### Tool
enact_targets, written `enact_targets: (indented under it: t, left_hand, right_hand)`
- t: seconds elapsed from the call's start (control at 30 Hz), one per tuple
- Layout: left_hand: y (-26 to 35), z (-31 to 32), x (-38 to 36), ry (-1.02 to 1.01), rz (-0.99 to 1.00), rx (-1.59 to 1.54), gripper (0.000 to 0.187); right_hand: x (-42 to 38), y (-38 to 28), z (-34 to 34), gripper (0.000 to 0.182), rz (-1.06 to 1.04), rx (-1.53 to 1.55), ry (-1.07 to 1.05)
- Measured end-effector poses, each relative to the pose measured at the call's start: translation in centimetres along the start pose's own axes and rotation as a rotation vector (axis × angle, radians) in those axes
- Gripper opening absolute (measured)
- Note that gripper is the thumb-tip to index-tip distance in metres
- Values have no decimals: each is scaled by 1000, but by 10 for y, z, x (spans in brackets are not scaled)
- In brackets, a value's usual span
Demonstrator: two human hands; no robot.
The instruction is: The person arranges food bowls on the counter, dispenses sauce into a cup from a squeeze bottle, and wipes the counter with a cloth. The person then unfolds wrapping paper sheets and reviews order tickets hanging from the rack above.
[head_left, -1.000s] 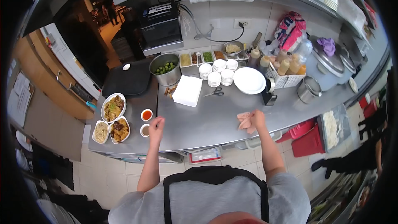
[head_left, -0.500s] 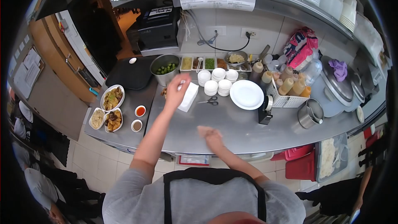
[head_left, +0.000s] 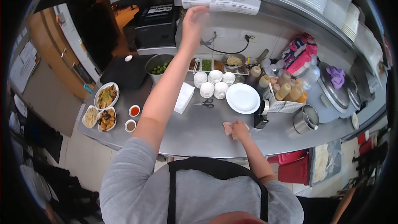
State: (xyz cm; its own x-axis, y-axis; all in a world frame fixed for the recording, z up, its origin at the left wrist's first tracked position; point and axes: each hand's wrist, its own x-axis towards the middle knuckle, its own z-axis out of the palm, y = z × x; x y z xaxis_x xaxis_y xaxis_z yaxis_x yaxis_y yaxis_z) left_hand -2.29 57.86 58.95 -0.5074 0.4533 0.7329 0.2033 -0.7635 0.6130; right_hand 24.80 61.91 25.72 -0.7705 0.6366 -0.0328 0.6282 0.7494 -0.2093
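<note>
My left hand (head_left: 194,18) is raised high, its fingers curled and smeared by motion, overlapping the lower edge of the printed order slips (head_left: 222,3) on the shelf rail. Down on the steel counter (head_left: 195,135), my right hand (head_left: 240,130) is closed on a pinkish cloth (head_left: 228,128) pressed against the surface. Ahead of that hand lies a white oval plate (head_left: 243,98). Scissors (head_left: 205,103) rest left of the plate, beside a white paper sheet (head_left: 183,98). Stacks of small white dishes (head_left: 207,89) stand behind them.
Filled dishes (head_left: 106,96) and two sauce cups (head_left: 134,110) sit at the left. A pot of green fruit (head_left: 157,67) stands behind my left forearm. Right of the plate are a black dispenser (head_left: 260,118), a basket of squeeze bottles (head_left: 286,104) and a metal container (head_left: 306,119).
My left hand has risen from above the paper sheet to the order slips. My right hand has moved right and forward along the counter, and the cloth now shows in it.
</note>
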Motion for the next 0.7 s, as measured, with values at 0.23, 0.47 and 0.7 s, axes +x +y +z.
enact_targets:
  t: [0.23,0.47,0.7]
  left_hand:
    - [31,28,5,57,-205,-123,19]
    - [16,33,16,81,-118,-249,12]
    - [14,35,15,132,-83,-229,6]
  right_hand:
    - [20,33,17,21,-149,14,-124]
    - [24,39,14,18,-90,194,-221]
    - [21,41,23,23,-79,241,-165]
